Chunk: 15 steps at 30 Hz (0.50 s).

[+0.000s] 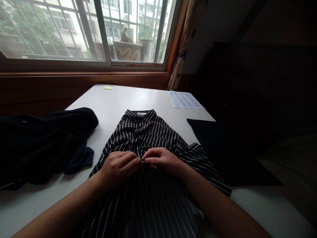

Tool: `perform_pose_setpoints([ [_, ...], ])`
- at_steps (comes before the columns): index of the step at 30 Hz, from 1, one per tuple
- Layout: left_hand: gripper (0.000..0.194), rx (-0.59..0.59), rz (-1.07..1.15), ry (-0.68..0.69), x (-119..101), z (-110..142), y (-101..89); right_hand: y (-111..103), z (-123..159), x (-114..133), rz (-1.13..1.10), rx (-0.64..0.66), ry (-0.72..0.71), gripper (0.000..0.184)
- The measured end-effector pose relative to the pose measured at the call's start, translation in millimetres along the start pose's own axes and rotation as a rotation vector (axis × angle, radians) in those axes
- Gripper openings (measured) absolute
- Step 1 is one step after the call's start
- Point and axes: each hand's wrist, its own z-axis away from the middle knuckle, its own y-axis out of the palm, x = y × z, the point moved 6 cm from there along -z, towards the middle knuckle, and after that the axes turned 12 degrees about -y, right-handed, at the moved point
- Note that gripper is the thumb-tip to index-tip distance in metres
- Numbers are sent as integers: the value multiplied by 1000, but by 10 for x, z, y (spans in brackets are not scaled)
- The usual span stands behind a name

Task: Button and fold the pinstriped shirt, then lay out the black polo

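A black shirt with white stripes lies face up on the white table, its collar toward the window. My left hand is closed on the shirt's front edge near the middle. Right beside it, my right hand pinches the same front placket between thumb and fingers. The fingertips of both hands almost meet there, and a small bit of raised fabric shows between them. Whether a button is in the fingers cannot be made out. Below the hands, the lower part of the shirt spreads toward me.
Dark clothing is heaped on the left of the white table. A flat black cloth lies at the right. Printed papers and a yellow sticky note rest near the far edge, below a barred window.
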Motion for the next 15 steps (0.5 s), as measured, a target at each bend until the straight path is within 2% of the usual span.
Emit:
perform_pose_setpoints([
  [15,7,36,14,35,12,11,4,-12,0,-6,36,4,-14,26],
])
